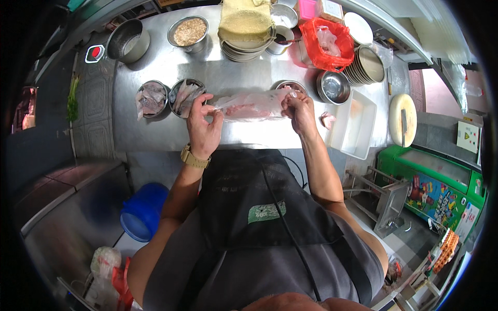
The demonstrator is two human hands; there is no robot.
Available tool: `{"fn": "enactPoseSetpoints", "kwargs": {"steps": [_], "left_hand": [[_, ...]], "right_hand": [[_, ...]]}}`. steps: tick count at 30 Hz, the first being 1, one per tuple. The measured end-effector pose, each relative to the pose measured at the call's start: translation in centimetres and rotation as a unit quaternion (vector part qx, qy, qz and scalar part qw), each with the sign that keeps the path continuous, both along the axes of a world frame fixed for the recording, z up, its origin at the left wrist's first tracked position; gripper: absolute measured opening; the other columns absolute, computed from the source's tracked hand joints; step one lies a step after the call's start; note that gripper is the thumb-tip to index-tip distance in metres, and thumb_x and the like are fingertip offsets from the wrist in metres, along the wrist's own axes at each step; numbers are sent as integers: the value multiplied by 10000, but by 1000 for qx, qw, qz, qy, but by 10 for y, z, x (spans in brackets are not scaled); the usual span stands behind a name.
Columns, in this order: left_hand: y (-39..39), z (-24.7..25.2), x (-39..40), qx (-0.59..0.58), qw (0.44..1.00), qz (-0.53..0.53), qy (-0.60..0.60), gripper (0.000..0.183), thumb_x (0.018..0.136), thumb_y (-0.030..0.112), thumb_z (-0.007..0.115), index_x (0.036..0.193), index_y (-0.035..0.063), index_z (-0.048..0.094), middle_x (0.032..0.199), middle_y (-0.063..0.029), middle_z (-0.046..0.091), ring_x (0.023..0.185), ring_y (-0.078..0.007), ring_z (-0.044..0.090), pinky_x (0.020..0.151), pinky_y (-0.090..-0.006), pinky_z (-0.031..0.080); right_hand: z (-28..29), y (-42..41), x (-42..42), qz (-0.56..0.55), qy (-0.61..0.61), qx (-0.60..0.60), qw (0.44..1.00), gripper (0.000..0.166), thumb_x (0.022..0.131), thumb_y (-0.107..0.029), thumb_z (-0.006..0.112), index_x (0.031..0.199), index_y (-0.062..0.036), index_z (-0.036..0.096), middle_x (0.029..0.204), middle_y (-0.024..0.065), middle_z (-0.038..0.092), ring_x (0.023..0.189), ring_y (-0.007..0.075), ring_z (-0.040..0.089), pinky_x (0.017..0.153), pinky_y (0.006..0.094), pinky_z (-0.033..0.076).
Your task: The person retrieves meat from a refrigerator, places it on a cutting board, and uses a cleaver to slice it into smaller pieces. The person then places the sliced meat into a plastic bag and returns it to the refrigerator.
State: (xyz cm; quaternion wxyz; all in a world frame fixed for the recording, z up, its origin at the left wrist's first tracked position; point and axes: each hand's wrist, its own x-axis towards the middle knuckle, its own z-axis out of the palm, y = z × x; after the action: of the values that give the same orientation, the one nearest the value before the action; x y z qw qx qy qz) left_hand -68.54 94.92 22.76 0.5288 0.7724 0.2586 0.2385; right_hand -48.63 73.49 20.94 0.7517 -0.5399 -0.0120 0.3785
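A clear plastic bag [253,107] with pink raw meat inside is stretched sideways between my two hands, low over the steel table. My left hand [205,128] pinches its left end between thumb and fingers. At the right end, my right hand [299,110] grips the gathered plastic. Just beyond my left hand, a steel bowl of raw fish pieces [186,97] stands beside a second bowl of fish [151,100]. Behind the bag, near my right hand, a steel bowl [293,84] with pink meat is partly hidden. A loose piece of raw meat [328,120] lies right of that hand.
Right of the meat piece stands a white plastic tub [356,124], with an empty steel bowl [333,87] behind it. Stacked plates [249,54] under a yellow cloth, a red plastic bag [327,44] and a deep pot [128,41] line the back. A knife lies on a round chopping board [397,120].
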Motion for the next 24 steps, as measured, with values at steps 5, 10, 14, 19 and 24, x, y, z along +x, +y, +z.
{"fn": "enactPoseSetpoints", "kwargs": {"steps": [5,10,14,19,24], "left_hand": [[-11,-52,-2,-148,988,-50,14,407,918,-36,677,1295,-5,524,865,-55,690,808,-114,669,742,-254,535],[-37,-55,3,-180,983,-34,-30,362,909,9,704,1244,-5,570,820,-66,699,746,-122,665,699,-282,539],[-43,-39,2,-177,982,-64,-8,379,921,-56,635,1284,-15,532,895,-54,690,841,-96,661,757,-249,533],[-42,-42,2,-182,980,-79,-5,396,921,-88,611,1301,-18,522,947,-46,684,896,-81,653,784,-228,524],[-36,-40,2,-182,981,-68,-4,404,923,-88,616,1308,-20,515,994,-60,693,939,-95,666,852,-239,540]], "right_hand": [[-20,5,-8,21,84,-46,995,114,828,15,606,748,2,685,622,66,601,460,93,416,435,262,280],[-49,10,-25,133,-283,-510,802,517,815,-455,806,874,56,754,759,217,728,750,334,724,696,444,545],[-81,9,-37,190,-311,-617,697,837,752,-681,769,1072,91,718,1020,289,736,994,414,731,885,484,578],[-139,-3,-30,207,-293,-610,707,543,769,-376,758,1032,97,717,1049,300,739,1014,403,736,902,465,583],[-133,-23,-12,90,-152,-488,855,159,849,-64,675,838,86,725,772,215,739,608,270,739,576,368,603]]}}
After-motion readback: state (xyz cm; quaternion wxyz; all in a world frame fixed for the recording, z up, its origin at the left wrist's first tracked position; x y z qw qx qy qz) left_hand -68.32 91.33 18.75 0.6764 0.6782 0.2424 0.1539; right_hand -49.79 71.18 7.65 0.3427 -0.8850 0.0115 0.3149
